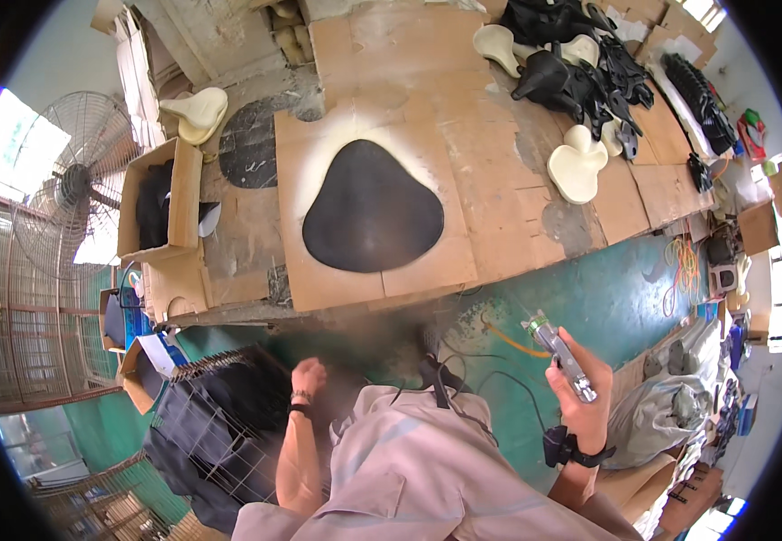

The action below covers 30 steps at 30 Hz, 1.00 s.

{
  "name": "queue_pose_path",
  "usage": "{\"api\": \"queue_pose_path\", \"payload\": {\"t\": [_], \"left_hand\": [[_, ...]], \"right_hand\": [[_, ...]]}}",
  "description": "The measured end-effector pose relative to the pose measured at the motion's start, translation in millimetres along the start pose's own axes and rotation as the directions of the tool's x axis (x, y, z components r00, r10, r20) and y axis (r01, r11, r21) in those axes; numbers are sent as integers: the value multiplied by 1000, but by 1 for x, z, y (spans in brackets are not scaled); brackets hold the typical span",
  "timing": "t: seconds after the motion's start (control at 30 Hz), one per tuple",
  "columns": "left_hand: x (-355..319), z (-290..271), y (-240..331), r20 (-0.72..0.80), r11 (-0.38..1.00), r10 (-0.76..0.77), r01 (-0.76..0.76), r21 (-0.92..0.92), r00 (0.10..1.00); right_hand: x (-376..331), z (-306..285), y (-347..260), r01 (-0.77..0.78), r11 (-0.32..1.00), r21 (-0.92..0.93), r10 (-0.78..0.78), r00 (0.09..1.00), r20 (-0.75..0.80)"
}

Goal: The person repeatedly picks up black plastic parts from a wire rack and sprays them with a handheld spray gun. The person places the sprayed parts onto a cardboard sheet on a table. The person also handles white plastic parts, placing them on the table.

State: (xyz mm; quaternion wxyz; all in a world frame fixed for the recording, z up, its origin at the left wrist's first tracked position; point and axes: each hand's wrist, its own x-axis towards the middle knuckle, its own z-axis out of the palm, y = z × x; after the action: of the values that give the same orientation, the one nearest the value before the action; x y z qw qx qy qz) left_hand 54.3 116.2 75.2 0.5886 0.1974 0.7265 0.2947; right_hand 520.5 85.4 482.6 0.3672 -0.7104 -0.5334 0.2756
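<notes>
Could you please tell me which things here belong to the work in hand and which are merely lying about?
In hand:
spray gun in right hand
black saddle cover on cardboard
wire basket by left hand

Lying about:
floor fan
cream saddle bases
cardboard box

A light beige-grey work garment (427, 478) with short sleeves is worn; a stitched seam and a fold are seen across its front. The forearms are left bare below the sleeves. On the left wrist, just under the left hand (308, 374), 1 metal-link watch (301, 397) is worn above 1 thin dark band. On the right wrist, below the right hand (585, 397), 1 black strap (576, 448) with a boxy black unit is fastened.
</notes>
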Motion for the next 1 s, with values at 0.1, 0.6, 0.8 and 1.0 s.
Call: {"api": "queue_pose_path", "payload": {"t": [0.1,0.6,0.8,1.0], "left_hand": [[23,11,42,2,973,230,-230,27,973],[73,184,220,-329,627,522,-93,774,787],[79,184,229,-286,593,621,-199,780,730],[106,190,236,-399,886,9,-192,-421,917]], "right_hand": [[-5,10,-3,36,999,7,-36,988,148],[-20,-19,8,-63,998,11,62,996,65],[-11,-22,47,-108,992,64,104,993,55],[21,-17,83,-61,994,88,53,995,89]]}}
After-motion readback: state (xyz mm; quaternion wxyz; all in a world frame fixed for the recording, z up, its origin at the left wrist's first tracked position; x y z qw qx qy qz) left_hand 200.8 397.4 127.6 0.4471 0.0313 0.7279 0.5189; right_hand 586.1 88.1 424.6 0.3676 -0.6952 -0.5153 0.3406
